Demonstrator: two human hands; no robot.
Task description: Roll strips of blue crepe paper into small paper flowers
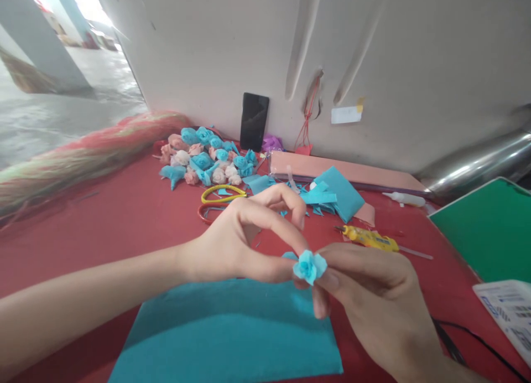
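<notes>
A small blue paper flower with curled petals is held up between both hands. My left hand reaches in from the left, its thumb and index finger pinched at the flower's left side, the other fingers bent and raised. From the right, my right hand grips the flower's right side and base between thumb and fingers. The flower's underside is hidden by the fingers. Below the hands a blue paper sheet lies flat on the red tabletop.
Behind are a heap of paper flowers, scissors, blue paper pieces and a phone leaning on the wall. To the right lie a yellow glue gun, a white tube, a green board and a black cable.
</notes>
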